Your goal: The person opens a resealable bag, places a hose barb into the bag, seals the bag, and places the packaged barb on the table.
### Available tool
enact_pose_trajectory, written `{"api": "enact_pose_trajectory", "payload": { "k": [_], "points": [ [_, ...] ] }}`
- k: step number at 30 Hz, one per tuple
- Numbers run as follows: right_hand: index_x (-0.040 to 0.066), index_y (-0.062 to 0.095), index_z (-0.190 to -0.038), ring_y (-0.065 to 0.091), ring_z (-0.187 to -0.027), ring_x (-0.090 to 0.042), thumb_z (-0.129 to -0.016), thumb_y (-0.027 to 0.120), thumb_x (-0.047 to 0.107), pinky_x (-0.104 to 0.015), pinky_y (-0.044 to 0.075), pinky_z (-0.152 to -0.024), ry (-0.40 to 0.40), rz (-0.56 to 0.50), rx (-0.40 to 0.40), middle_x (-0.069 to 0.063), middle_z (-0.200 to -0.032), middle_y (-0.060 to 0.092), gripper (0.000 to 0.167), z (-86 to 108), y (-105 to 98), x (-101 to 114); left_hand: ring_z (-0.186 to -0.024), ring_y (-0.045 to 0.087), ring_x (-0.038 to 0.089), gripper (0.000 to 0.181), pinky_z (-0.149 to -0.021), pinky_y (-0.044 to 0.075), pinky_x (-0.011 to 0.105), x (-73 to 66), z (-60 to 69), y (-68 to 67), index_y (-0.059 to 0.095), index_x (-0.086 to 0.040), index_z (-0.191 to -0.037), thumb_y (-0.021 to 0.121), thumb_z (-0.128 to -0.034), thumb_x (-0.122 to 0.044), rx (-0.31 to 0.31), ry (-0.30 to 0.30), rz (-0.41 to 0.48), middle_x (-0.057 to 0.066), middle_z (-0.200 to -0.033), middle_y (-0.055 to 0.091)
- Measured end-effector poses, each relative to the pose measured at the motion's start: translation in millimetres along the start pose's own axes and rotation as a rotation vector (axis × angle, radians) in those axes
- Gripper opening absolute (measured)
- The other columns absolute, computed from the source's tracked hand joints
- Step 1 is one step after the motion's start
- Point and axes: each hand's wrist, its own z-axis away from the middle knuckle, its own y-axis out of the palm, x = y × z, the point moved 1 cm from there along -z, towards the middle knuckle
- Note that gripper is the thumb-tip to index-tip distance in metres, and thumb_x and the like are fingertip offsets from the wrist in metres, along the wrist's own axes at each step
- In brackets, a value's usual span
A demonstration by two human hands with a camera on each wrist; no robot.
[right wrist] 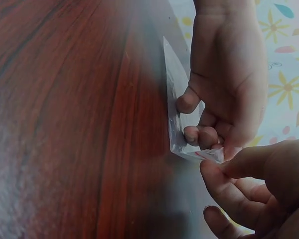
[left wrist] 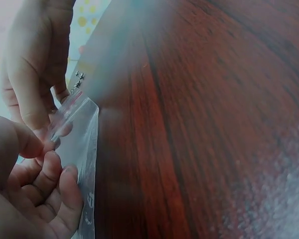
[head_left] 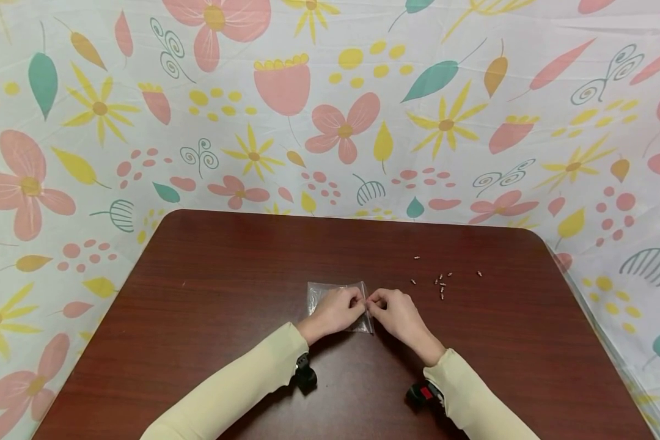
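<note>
Where the person leans in over the work, two pale yellow sleeves (head_left: 236, 385) come up from the near side, with small black wrist cameras (head_left: 306, 376) strapped just below the cuffs. Past the cuffs, the hands meet close together, thumbs and fingertips nearly touching. The left hand (head_left: 334, 311) lies over a clear plastic bag (head_left: 315, 292), its thumb and forefinger pinching the bag right near its edge, while its other fingers curl in against the film. The right hand (head_left: 398, 315) comes at that edge from the other side, thumb and forefinger pinched on it too, so both grips are closed on the same narrow stretch of plastic. From there the bag's body spreads away to the left, partly hidden under the left hand, with one corner showing beyond it and another nearer the person. A thin red line (left wrist: 75, 99) runs along the pinched edge, plain to see from the left wrist, passing right by the fingertips. I can't make out whether the bag's two layers are parted there. Farther off, beyond the right hand and to its right, small metal pieces (head_left: 442, 285) lie scattered on the dark reddish-brown table (head_left: 225, 256), several bunched together and a few apart. Behind the table's rounded far corners hangs a white cloth (head_left: 330, 30) printed with pink, yellow and green flowers and leaves.
</note>
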Motion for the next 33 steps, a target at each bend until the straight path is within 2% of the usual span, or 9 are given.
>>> {"api": "enact_pose_trajectory", "payload": {
  "k": [6, 12, 16, 20, 23, 25, 30, 33],
  "points": [
    [0.009, 0.078, -0.092, 0.060, -0.068, -0.009, -0.097, 0.069, 0.008, -0.030, 0.048, -0.067, -0.001, -0.035, 0.020, 0.004, -0.076, 0.072, 0.010, -1.3, -1.7, -3.2, -0.064, 0.048, 0.007, 0.012, -0.062, 0.039, 0.023, -1.0, 0.7, -4.7, 0.070, -0.012, -0.087, 0.062, -0.0958, -0.011, 0.024, 0.006, 0.052, -0.007, -0.070, 0.054],
    [0.010, 0.078, -0.096, 0.062, -0.069, -0.009, -0.099, 0.070, 0.010, -0.031, 0.048, -0.068, -0.001, -0.038, -0.005, 0.006, -0.076, 0.073, 0.009, -1.2, -3.1, -7.5, -0.069, 0.050, 0.008, 0.013, -0.067, 0.041, 0.024, 2.8, 0.5, -5.6, 0.070, -0.012, -0.090, 0.060, -0.0983, -0.011, 0.038, -0.020, 0.116, -0.006, -0.076, 0.056],
    [0.011, 0.069, -0.101, 0.065, -0.071, -0.011, -0.098, 0.071, 0.009, -0.033, 0.047, -0.069, -0.018, -0.052, -0.027, 0.007, -0.077, 0.074, 0.004, 0.3, -2.8, -9.6, -0.070, 0.051, 0.008, 0.013, -0.067, 0.042, 0.024, 4.4, 0.7, -6.1, 0.071, -0.011, -0.090, 0.060, -0.0962, -0.011, 0.027, -0.039, 0.160, -0.005, -0.079, 0.058],
    [0.015, 0.060, -0.098, 0.067, -0.075, -0.016, -0.094, 0.074, 0.003, -0.036, 0.047, -0.071, -0.142, -0.011, -0.078, 0.009, -0.077, 0.074, 0.019, 0.8, -1.1, -10.9, -0.065, 0.051, 0.007, 0.013, -0.063, 0.042, 0.022, 6.1, 0.0, -4.9, 0.071, -0.011, -0.089, 0.058, -0.0939, -0.011, 0.016, -0.066, 0.203, -0.007, -0.074, 0.057],
    [0.016, 0.063, -0.095, 0.065, -0.079, -0.022, -0.092, 0.075, -0.001, -0.042, 0.048, -0.075, -0.267, 0.070, -0.117, 0.008, -0.078, 0.072, 0.021, 0.7, 0.7, -10.6, -0.059, 0.052, 0.005, 0.014, -0.058, 0.042, 0.021, 7.2, -0.2, -3.6, 0.069, -0.012, -0.089, 0.057, -0.0944, -0.012, 0.014, -0.094, 0.248, -0.008, -0.069, 0.055],
    [0.018, 0.066, -0.093, 0.062, -0.081, -0.024, -0.092, 0.074, -0.001, -0.046, 0.047, -0.077, -0.319, 0.126, -0.123, 0.007, -0.081, 0.072, 0.021, 1.2, 1.2, -9.9, -0.055, 0.054, 0.005, 0.014, -0.055, 0.044, 0.021, 7.4, 0.0, -3.4, 0.068, -0.011, -0.088, 0.056, -0.0947, -0.011, 0.008, -0.105, 0.281, -0.007, -0.068, 0.057],
    [0.019, 0.077, -0.095, 0.059, -0.083, -0.023, -0.093, 0.071, -0.005, -0.045, 0.044, -0.075, -0.354, 0.195, -0.075, 0.004, -0.089, 0.073, 0.024, 3.5, 1.4, -10.0, -0.055, 0.059, 0.009, 0.014, -0.053, 0.050, 0.024, 7.0, 2.0, -5.4, 0.066, -0.009, -0.089, 0.055, -0.0964, -0.011, 0.007, -0.109, 0.367, 0.000, -0.073, 0.064],
    [0.017, 0.081, -0.100, 0.057, -0.083, -0.022, -0.090, 0.072, -0.007, -0.040, 0.042, -0.074, -0.381, 0.209, -0.054, 0.002, -0.088, 0.071, 0.028, 4.2, 1.0, -12.2, -0.057, 0.062, 0.012, 0.014, -0.055, 0.053, 0.026, 8.0, 3.3, -7.6, 0.066, -0.008, -0.093, 0.055, -0.1001, -0.013, 0.013, -0.072, 0.390, 0.006, -0.079, 0.068]
  ]
}}
